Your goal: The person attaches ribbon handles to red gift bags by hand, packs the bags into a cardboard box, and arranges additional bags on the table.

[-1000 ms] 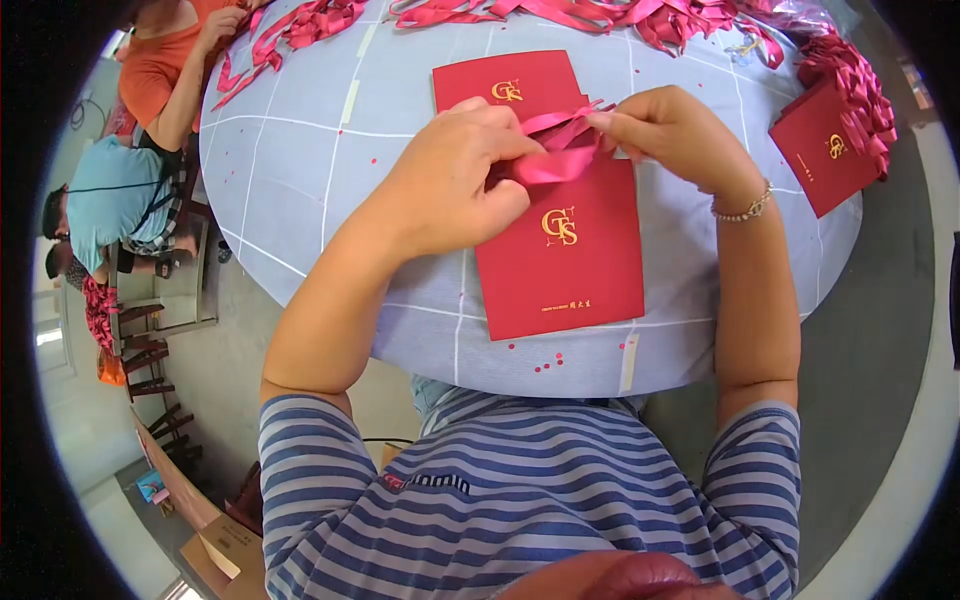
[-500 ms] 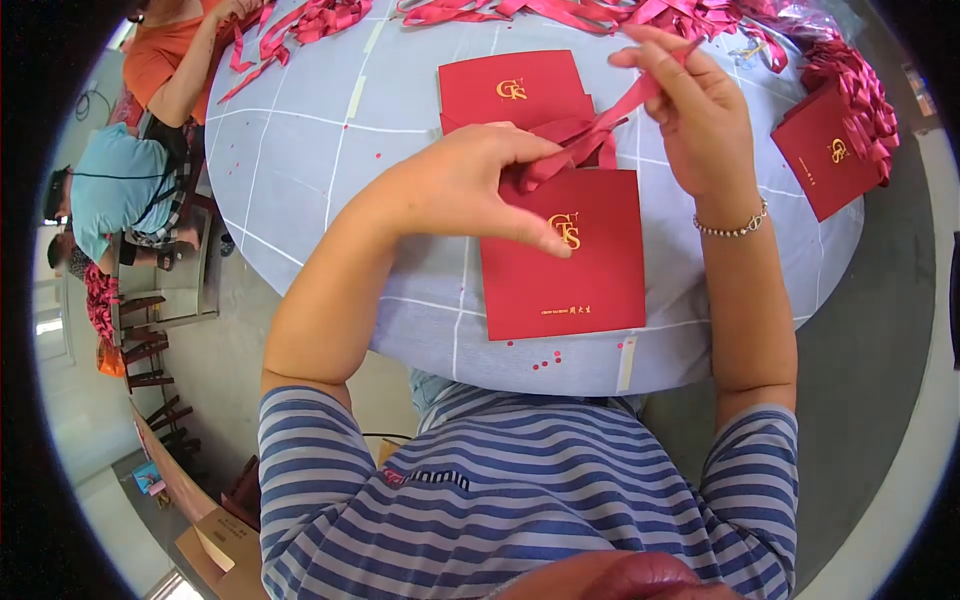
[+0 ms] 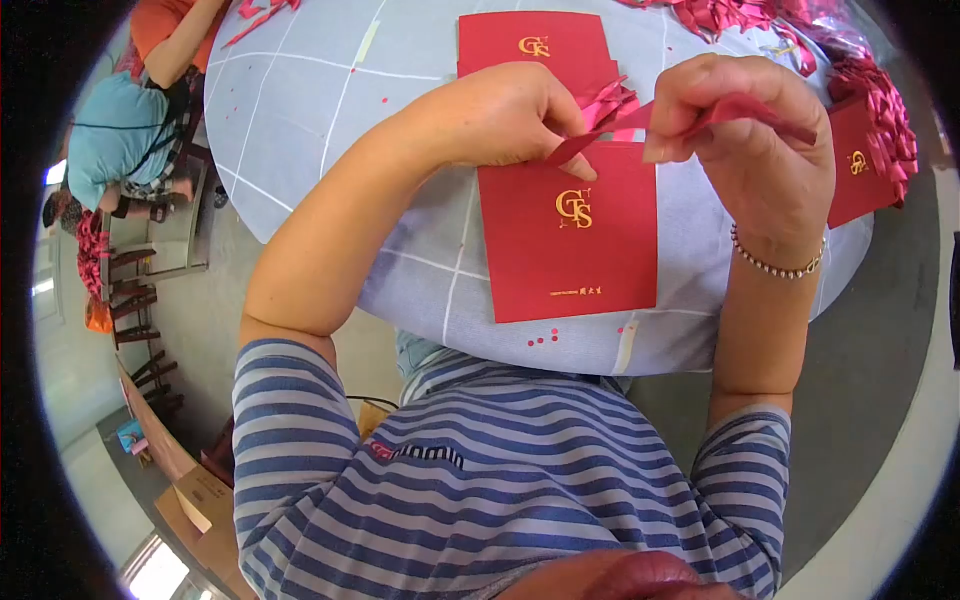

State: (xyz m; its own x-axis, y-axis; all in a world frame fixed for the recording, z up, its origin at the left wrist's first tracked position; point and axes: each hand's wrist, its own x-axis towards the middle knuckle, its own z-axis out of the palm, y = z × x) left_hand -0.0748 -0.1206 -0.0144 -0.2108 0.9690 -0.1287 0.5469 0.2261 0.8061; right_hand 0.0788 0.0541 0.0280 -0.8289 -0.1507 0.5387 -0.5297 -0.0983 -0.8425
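Observation:
A flat red gift bag [image 3: 570,255] with gold lettering lies in front of me on the cloth-covered table. Over its top edge, my left hand [image 3: 515,112] pinches a dark red ribbon [image 3: 628,124] between thumb and fingers. The ribbon stretches rightward to my right hand [image 3: 755,150], whose bent fingers grip it, and a length of it lies over those fingers. More loops of ribbon [image 3: 610,100] show behind the left fingertips; how they join the bag is hidden. A second red bag [image 3: 500,35] lies just beyond, partly covered by my left hand.
At the right edge lies another red bag [image 3: 845,190] beneath a heap of ribbons [image 3: 875,120]. More ribbons [image 3: 715,15] lie at the far side. Small red dots [image 3: 543,338] are scattered on the tablecloth [image 3: 420,290]. Two people sit or stand at the left.
My right hand has moved nearer and turned over, its fingers curling round the ribbon. My left hand has closed from a wide spread to a pinch at the ribbon. The view has shifted slightly.

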